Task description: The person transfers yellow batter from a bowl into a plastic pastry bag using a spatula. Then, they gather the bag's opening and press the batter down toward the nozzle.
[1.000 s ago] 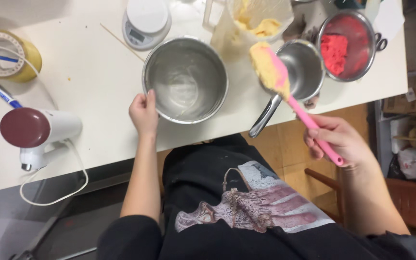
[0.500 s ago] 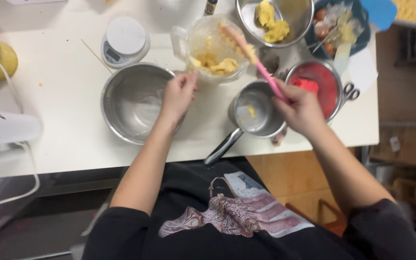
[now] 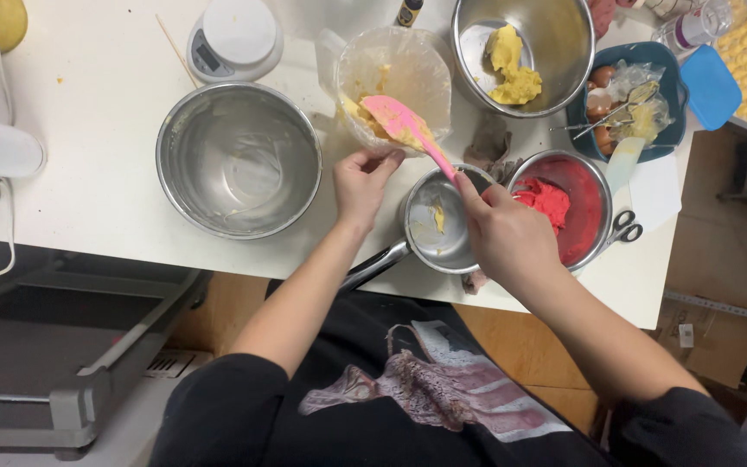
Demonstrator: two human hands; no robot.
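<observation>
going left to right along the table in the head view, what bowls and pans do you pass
big empty steel bowl → clear bag-lined container of yellow batter, where the pink spatula is → small saucepan → steel bowl of red dough → blue tray of eggs

Large steel bowl [image 3: 238, 160], smeared inside, sat left on white table [image 3: 88, 164]. White kitchen scale [image 3: 233, 36] stood just behind it. Steel bowl with yellow dough [image 3: 529, 52] at far edge. Steel bowl with red dough [image 3: 568, 207] right, scissors [image 3: 624, 229] beside it. Blue tray [image 3: 641, 95] held eggs and bags. Small saucepan [image 3: 438, 229] near front edge.
</observation>
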